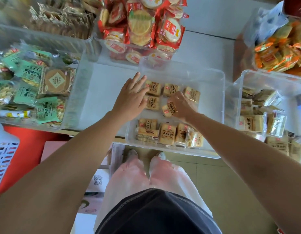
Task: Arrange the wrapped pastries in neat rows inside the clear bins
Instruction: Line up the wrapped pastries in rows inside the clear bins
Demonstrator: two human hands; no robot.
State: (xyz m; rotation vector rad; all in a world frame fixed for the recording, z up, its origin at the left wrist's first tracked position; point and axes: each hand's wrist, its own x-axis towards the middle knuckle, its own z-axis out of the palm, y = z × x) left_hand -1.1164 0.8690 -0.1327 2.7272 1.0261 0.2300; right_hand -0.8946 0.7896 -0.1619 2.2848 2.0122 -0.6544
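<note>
Reaching into the middle bin (221,105), both hands were on the pastries (153,103). The left hand (131,98) lay flat, fingers straight, touching the left ends of the two far rows. The right hand (181,105) curled round one pastry (169,110), held tilted in the second row, just beside another. Three pastries lined the far row (170,89); a near row (167,134) sat against the front wall, some stacked. The right bin (239,92) held more of the same, jumbled. Red packs (143,27) filled the bin behind; green packs (28,73) filled the left bin (77,92).
</note>
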